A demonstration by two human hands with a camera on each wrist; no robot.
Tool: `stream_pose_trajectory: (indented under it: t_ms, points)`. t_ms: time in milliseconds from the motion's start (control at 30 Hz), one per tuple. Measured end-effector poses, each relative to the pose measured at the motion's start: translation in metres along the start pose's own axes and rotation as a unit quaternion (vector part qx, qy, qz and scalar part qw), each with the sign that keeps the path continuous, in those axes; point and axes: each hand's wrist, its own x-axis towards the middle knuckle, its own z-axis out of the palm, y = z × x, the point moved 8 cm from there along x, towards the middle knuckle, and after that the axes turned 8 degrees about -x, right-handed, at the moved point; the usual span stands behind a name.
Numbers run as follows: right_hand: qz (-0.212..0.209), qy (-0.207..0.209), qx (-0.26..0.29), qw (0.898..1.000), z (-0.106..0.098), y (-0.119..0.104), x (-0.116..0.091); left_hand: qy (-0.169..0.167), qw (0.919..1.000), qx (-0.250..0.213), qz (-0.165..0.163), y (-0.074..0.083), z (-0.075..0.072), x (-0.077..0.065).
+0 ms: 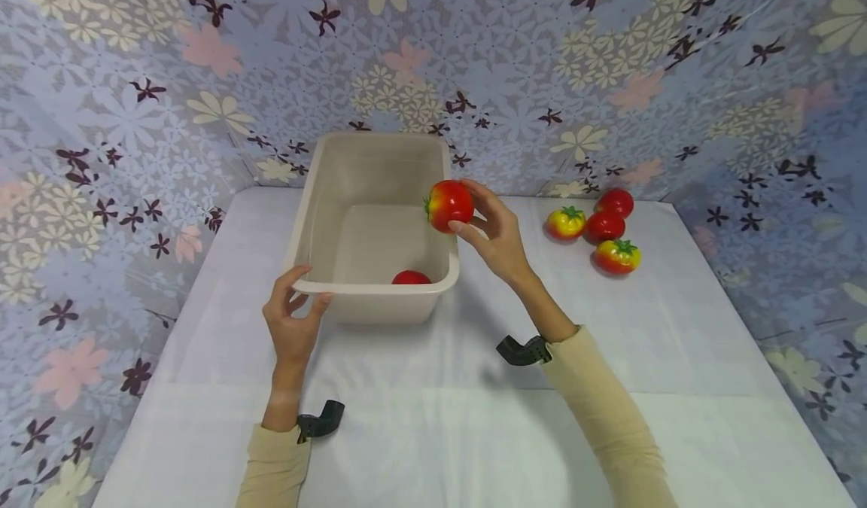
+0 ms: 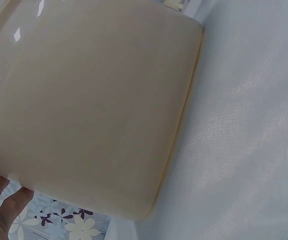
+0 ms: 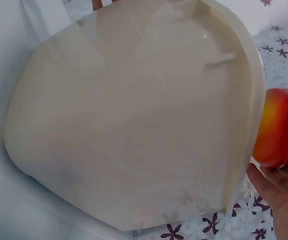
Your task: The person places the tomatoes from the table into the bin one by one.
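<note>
A shiny red tomato [image 1: 451, 205] with a yellow patch and green leaves is held between the thumb and fingers of my right hand [image 1: 497, 237], above the right rim of a beige plastic bin [image 1: 379, 289]. In the right wrist view the same tomato [image 3: 279, 127] shows beside the bin's rim. My left hand [image 1: 293, 316] grips the bin at its near left corner, thumb outside and fingers at the rim. Another red tomato [image 1: 411, 277] lies inside the bin at the near end, partly hidden by the wall. The left wrist view shows mostly the bin's outer wall [image 2: 89, 105].
Right of the bin, on the white-covered table [image 1: 677, 327], lies a cluster of several tomatoes, among them a yellow-topped one [image 1: 566, 223] and a red one [image 1: 616, 202]. Flower-patterned cloth [image 1: 508, 56] rises behind the table. Both wrists wear a black camera mount [image 1: 524, 351].
</note>
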Motion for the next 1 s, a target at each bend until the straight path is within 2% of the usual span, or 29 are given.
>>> stream_pose_trajectory:
  t_ms: [200, 433, 833, 1000]
  points:
    - [-0.016, -0.01, -0.033, 0.999, 0.011, -0.009, 0.002, -0.002, 1.0, 0.009, -0.004, 0.0, 0.0, 0.001]
    - [-0.02, -0.033, -0.061, 0.997, 0.022, -0.039, -0.002, -0.001, 0.9999, 0.01, -0.004, 0.003, 0.0, 0.0]
    - [-0.017, -0.047, -0.053, 0.997, 0.028, -0.038, -0.003, -0.003, 0.9999, 0.013, -0.009, 0.003, 0.0, 0.002]
    - [-0.02, -0.055, -0.07, 0.996, 0.028, -0.039, -0.004, 0.0, 0.9999, 0.015, -0.008, 0.002, -0.001, 0.001]
